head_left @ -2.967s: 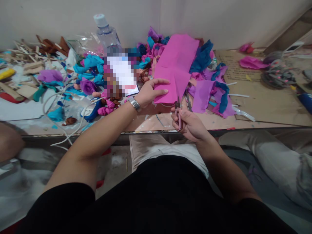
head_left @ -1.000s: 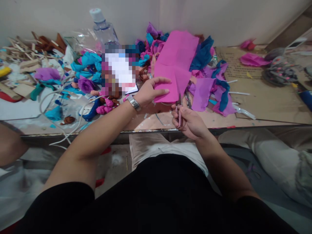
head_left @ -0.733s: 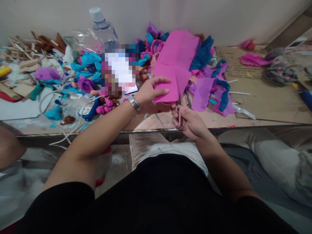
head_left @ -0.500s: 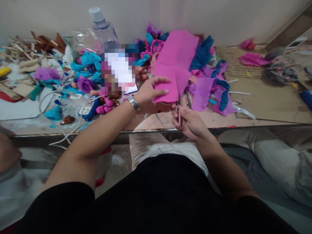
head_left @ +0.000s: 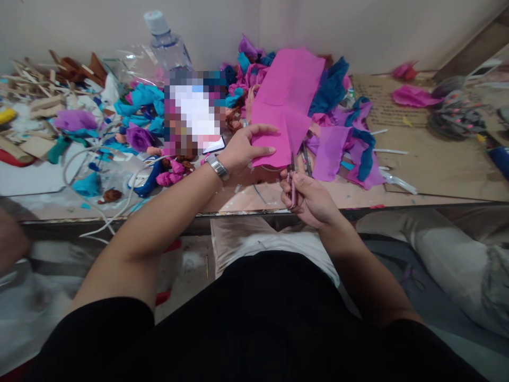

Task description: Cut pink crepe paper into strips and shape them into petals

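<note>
A long sheet of pink crepe paper [head_left: 286, 101] lies on the low table, running away from me. My left hand [head_left: 244, 148], with a metal watch at the wrist, pinches the sheet's near left corner between thumb and fingers. My right hand [head_left: 310, 199] is closed round the pink handles of small scissors [head_left: 292, 172]. Their blades point up into a cut in the sheet's near edge.
Purple and blue crepe scraps [head_left: 342, 143] lie right of the sheet. Paper flowers [head_left: 139, 138], a water bottle [head_left: 165, 45], wooden sticks [head_left: 35, 90] and a white cable [head_left: 111, 212] crowd the left. Brown cardboard [head_left: 429, 159] covers the right. Another person's leg [head_left: 441, 254] is at right, and someone's arm [head_left: 10, 244] at far left.
Both hands stay almost where they were, the scissors still at the sheet's near edge. The arm at far left has slid lower and further out of view.
</note>
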Demonstrator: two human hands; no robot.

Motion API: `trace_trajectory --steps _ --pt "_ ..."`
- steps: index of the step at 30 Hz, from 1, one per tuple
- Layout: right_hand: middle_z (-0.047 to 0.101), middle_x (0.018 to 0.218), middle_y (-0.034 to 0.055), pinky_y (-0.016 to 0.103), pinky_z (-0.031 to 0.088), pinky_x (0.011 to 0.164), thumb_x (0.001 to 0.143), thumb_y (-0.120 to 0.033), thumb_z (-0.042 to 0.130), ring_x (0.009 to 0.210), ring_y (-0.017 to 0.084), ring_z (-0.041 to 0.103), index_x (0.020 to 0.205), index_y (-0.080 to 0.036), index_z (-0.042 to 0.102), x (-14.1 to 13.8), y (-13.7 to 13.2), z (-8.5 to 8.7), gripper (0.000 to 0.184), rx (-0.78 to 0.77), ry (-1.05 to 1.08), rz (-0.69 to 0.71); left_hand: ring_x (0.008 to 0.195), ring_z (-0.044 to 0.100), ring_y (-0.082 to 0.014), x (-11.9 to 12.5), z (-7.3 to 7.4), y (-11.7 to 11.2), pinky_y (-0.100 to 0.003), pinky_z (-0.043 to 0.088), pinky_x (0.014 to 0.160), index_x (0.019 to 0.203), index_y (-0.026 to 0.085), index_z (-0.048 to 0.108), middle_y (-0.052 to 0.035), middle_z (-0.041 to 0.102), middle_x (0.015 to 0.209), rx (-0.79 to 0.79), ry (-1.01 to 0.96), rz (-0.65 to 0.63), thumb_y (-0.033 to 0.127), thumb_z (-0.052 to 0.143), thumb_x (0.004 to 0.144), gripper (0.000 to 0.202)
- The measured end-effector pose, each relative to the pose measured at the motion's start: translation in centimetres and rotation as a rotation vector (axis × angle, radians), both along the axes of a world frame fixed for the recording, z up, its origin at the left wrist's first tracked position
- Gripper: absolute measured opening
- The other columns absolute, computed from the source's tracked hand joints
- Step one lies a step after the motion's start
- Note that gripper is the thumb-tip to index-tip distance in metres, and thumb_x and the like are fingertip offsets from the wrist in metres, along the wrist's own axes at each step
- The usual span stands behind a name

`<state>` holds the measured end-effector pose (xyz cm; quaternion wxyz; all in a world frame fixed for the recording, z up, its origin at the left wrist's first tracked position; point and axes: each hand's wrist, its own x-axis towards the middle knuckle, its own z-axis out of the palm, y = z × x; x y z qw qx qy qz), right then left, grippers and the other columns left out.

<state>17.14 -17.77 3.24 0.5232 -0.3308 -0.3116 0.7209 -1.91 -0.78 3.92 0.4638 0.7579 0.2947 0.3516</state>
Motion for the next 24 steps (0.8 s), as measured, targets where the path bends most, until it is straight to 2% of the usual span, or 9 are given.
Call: trace_trajectory --steps 5,13,24 --pt "0.055 0.084 -0.0027 0.017 0.021 0.038 0.092 -0.044 0.082 0.058 0.009 0.057 0.116 -0.018 0.066 0.06 -0.02 -0.07 0.039 -0.003 0.036 -0.001 0.132 0.068 -0.0289 0.00 -0.13 0.09 -0.047 0.053 0.118 0.130 0.022 0.072 -0.0110 0.073 0.142 0.009 -0.004 0.008 0.046 0.091 0.078 0.061" --pt "0.053 0.084 -0.0021 0.018 0.020 0.038 0.095 -0.044 0.077 0.058 0.009 0.054 0.115 -0.018 0.065 0.14 -0.11 0.10 0.035 0.000 0.008 0.007 0.135 0.067 -0.0290 0.05 -0.24 0.23 -0.049 0.053 0.121 0.131 0.021 0.071 -0.0113 0.072 0.144 0.028 0.002 0.009 0.035 0.088 0.079 0.056" --pt "0.053 0.083 -0.0026 0.019 0.019 0.039 0.092 -0.046 0.081 0.058 0.009 0.054 0.112 -0.020 0.064 0.05 -0.10 0.10 0.036 0.003 -0.005 0.010 0.137 0.065 -0.0313 0.05 -0.53 0.44 -0.053 0.050 0.122 0.132 0.021 0.072 -0.0116 0.070 0.146 0.011 -0.008 0.018 0.033 0.088 0.077 0.059"
